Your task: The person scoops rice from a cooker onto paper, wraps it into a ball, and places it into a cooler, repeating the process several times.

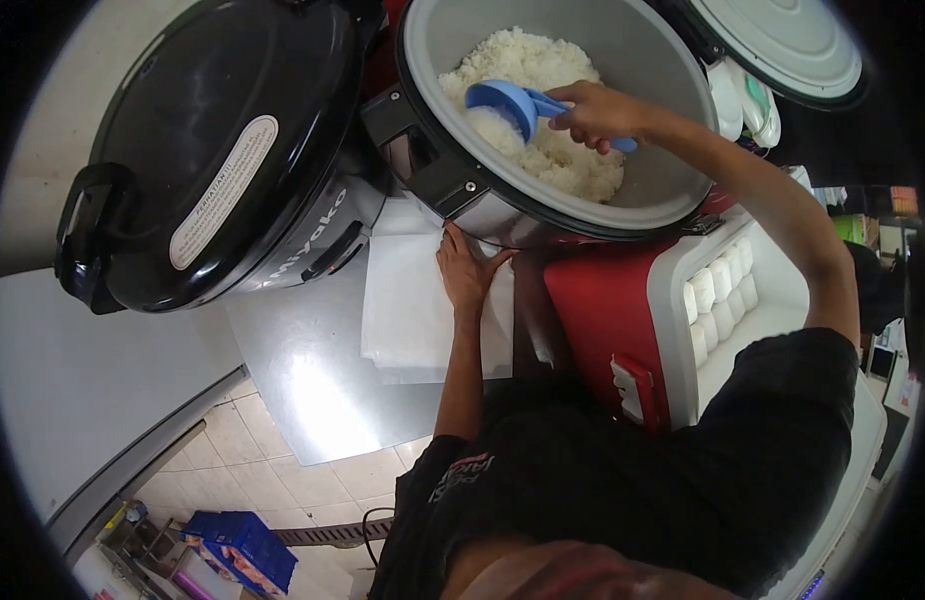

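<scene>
1. Right grip (595, 115): clenched around the handle of the blue scoop (505, 103), inside the open cooker (665, 180).
2. Blue scoop: positioned at the white rice (583, 165), its bowl tilted (some rice is visible at the bowl's lower edge).
3. White rice: heaped in the pot of the open cooker, with part of the grey inner wall exposed.
4. Left grip (467, 272): released, fingers spread, laid on the white sheets (411, 310) beside the base of the open cooker. Fingertip contact with that base: cannot tell.
5. White sheets: stacked flat on the metal desk (318, 390).
6. Closed cooker (233, 150): black lid lowered, "Miyako" marking on the body, located left of the open cooker.
7. Red cooler (608, 310): open, located right of the white sheets, with white wrapped items (721, 285) in rows inside.
</scene>
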{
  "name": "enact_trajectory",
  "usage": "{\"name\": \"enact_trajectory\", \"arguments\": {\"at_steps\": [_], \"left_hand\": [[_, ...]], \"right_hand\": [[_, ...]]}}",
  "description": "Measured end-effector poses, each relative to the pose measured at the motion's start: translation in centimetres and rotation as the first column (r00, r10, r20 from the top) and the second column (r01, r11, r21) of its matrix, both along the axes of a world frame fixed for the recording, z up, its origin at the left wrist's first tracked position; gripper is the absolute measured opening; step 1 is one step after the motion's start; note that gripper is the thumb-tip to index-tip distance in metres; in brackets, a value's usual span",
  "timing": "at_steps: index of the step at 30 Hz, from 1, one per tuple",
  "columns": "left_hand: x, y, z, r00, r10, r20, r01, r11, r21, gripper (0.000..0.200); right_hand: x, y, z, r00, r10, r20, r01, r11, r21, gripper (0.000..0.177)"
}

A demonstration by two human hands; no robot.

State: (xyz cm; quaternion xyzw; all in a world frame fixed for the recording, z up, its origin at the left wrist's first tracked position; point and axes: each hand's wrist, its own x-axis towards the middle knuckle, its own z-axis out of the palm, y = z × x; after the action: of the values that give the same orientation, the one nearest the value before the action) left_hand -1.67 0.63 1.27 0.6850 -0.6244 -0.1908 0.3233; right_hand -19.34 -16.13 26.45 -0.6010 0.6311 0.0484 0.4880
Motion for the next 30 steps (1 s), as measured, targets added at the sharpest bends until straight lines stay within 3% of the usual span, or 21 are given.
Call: {"name": "enact_trajectory", "arguments": {"at_steps": [4, 6, 10, 13, 15, 16, 18, 21, 22, 24, 28, 29, 30], "left_hand": [[0.0, -0.1, 0.1, 1.000, -0.005, -0.009, 0.004, 0.999, -0.032, 0.120], [0.1, 0.0, 0.3, 0.999, -0.017, -0.051, 0.021, 0.997, 0.074, 0.134], [0.2, 0.2, 0.3, 0.998, -0.024, -0.060, 0.030, 0.994, 0.101, 0.134], [0.1, 0.1, 0.4, 0.999, -0.008, -0.041, 0.012, 0.995, 0.097, 0.134], [0.1, -0.1, 0.5, 1.000, -0.002, -0.024, 0.002, 1.000, -0.003, 0.114], [0.1, 0.0, 0.5, 1.000, -0.004, -0.022, 0.004, 1.000, -0.003, 0.114], [0.0, 0.0, 0.4, 1.000, -0.010, -0.019, 0.012, 0.993, 0.114, 0.134], [0.0, -0.1, 0.2, 1.000, -0.013, -0.014, 0.015, 0.995, 0.099, 0.134], [-0.1, 0.0, 0.4, 1.000, -0.019, -0.013, 0.021, 0.995, 0.101, 0.134], [0.0, 0.0, 0.8, 1.000, -0.002, -0.016, 0.003, 0.997, 0.081, 0.121], [0.0, 0.0, 0.6, 1.000, 0.005, -0.026, -0.004, 0.999, 0.044, 0.121], [-0.1, 0.0, 0.4, 0.999, 0.005, -0.032, -0.003, 0.999, 0.047, 0.121], [0.0, 0.0, 0.4, 0.999, 0.000, -0.035, 0.002, 0.999, 0.052, 0.121]], "right_hand": [[2.4, 2.0, 0.6, 0.998, 0.011, 0.060, -0.012, 1.000, 0.027, 0.051], [3.2, 2.3, 1.5, 0.992, 0.031, 0.122, -0.023, 0.998, -0.061, 0.042], [4.3, 3.5, 3.9, 0.994, 0.004, 0.109, 0.001, 0.999, -0.050, 0.042], [4.3, 4.5, 4.7, 0.993, -0.058, 0.107, 0.054, 0.998, 0.038, 0.052], [3.9, 5.3, 5.1, 0.989, -0.072, 0.131, 0.058, 0.993, 0.104, 0.053], [3.5, 5.6, 5.4, 0.988, -0.075, 0.133, 0.061, 0.993, 0.104, 0.053], [3.0, 5.9, 6.6, 0.995, 0.012, 0.095, -0.019, 0.997, 0.073, 0.056], [2.6, 6.4, 8.7, 0.999, 0.037, 0.033, -0.039, 0.996, 0.077, 0.056], [1.9, 6.0, 8.6, 0.999, 0.031, 0.035, -0.033, 0.996, 0.079, 0.056], [-0.2, 3.8, 7.9, 0.996, -0.024, 0.090, -0.005, 0.950, 0.313, 0.052], [-2.4, 1.1, 3.4, 0.967, -0.172, 0.190, 0.101, 0.937, 0.333, 0.057], [-2.6, 1.0, 0.7, 0.973, 0.228, 0.033, -0.203, 0.915, -0.349, 0.057], [-2.3, 1.1, -0.8, 0.850, 0.415, -0.325, -0.487, 0.382, -0.786, 0.056]]}}
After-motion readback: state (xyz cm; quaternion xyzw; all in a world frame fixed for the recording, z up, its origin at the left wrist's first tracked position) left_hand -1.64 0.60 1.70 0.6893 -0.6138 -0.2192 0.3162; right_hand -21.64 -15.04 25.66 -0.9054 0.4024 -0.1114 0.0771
